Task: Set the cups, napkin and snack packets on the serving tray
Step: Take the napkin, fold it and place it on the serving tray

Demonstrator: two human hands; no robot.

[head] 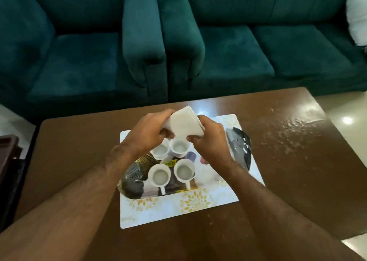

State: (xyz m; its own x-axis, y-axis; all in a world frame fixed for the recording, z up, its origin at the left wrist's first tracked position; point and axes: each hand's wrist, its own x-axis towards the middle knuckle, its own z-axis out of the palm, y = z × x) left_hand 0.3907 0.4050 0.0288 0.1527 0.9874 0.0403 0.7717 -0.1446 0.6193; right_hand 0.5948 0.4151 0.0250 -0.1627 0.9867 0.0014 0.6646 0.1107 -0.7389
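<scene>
Both my hands hold a folded white napkin [184, 122] in the air above the tray. My left hand [148, 133] pinches its left edge and my right hand [208, 139] grips its right side. Below them stand several white cups [159, 176] with handles, upright on a shiny dark serving tray [131, 183] with a patterned rim. The tray's right rim [241, 147] shows past my right wrist. A yellow price sticker [170, 163] sits on the tray between the cups. No snack packets can be made out clearly.
The tray rests on a white placemat with gold flowers [178, 209] on a brown wooden table [288, 161]. Teal sofas [178, 42] stand behind the table. A white cushion [357, 16] lies at the far right. A dark object [10, 153] sits off the table's left edge.
</scene>
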